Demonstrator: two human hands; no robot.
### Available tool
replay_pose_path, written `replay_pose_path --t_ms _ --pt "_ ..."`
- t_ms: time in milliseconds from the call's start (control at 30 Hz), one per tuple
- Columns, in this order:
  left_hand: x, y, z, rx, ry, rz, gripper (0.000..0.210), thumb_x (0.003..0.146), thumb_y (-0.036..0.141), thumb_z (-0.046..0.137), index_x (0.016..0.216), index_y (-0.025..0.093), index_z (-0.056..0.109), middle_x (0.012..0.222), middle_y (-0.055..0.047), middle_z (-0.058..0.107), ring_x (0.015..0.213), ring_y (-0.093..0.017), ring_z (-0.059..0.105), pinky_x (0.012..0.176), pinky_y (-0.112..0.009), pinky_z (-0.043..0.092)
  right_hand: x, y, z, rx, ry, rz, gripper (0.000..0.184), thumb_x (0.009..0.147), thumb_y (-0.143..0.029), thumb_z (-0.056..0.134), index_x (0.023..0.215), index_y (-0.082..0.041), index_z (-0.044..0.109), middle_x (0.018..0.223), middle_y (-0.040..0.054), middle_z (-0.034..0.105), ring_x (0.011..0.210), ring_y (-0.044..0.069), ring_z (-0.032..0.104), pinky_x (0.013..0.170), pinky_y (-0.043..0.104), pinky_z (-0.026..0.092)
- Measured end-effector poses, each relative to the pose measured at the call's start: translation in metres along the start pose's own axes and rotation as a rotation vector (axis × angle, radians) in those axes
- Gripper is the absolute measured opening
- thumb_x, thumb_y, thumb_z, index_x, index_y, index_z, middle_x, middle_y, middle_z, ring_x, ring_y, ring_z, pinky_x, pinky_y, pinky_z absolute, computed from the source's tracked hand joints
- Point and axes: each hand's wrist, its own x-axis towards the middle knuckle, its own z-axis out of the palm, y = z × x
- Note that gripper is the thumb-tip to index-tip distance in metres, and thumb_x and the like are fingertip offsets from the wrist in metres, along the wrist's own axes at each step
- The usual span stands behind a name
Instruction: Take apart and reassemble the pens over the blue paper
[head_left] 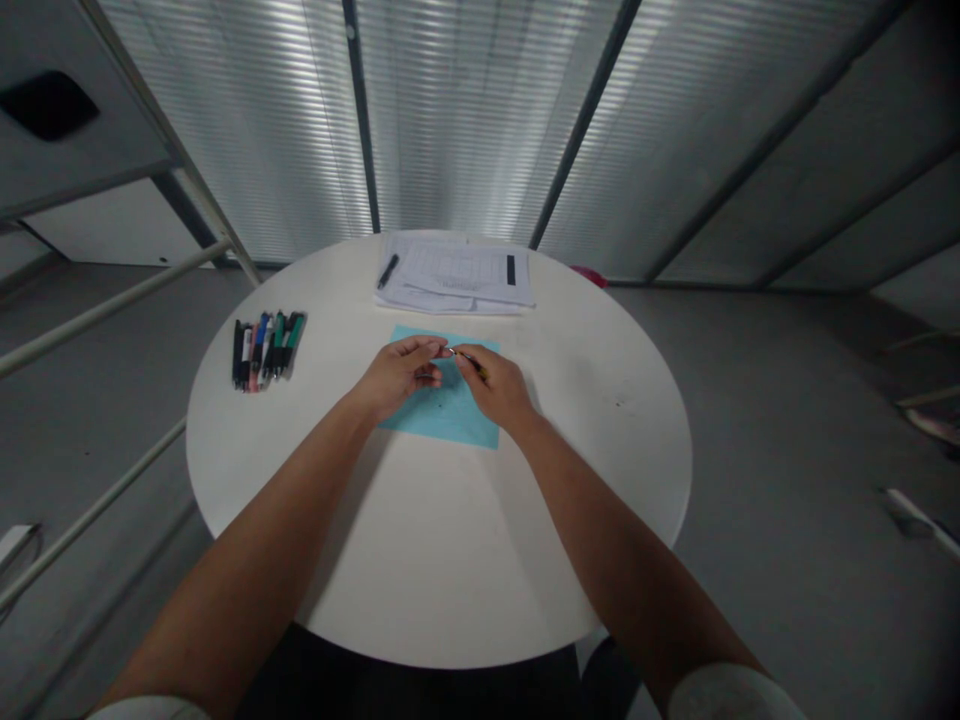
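My right hand (495,385) is closed around a slim black and yellow tool (474,366) with a shiny metal tip pointing left. My left hand (405,375) faces it, thumb and forefinger pinched together at that tip. Whatever the left fingers pinch is too small to make out. Both hands hover over a light blue sheet (442,425), which bears a tiny dark speck. The tool's exact kind does not show.
A round white table (450,560) fills the middle. At its back lies a stack of printed papers (450,275) with a black pen (388,271) on it. Several pens (266,350) lie in a group at the left. A white metal frame (112,290) stands left of the table.
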Motion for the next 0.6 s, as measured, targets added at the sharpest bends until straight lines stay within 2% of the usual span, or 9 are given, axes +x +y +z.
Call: replay_pose_path --t_ms 600 --pt "0.0011 -0.0014 -0.0014 0.033 -0.016 -0.008 0.027 0.076 0.03 0.075 0.095 0.014 0.066 0.091 -0.006 0.067 0.06 -0.009 0.059 0.063 -0.029 0.051 0.0008 0.001 0.0009 -0.027 -0.049 -0.004 0.033 0.099 -0.041 0.042 0.116 -0.026 0.065 0.114 0.0042 0.071 0.103 0.019 0.066 0.093 0.033 0.05"
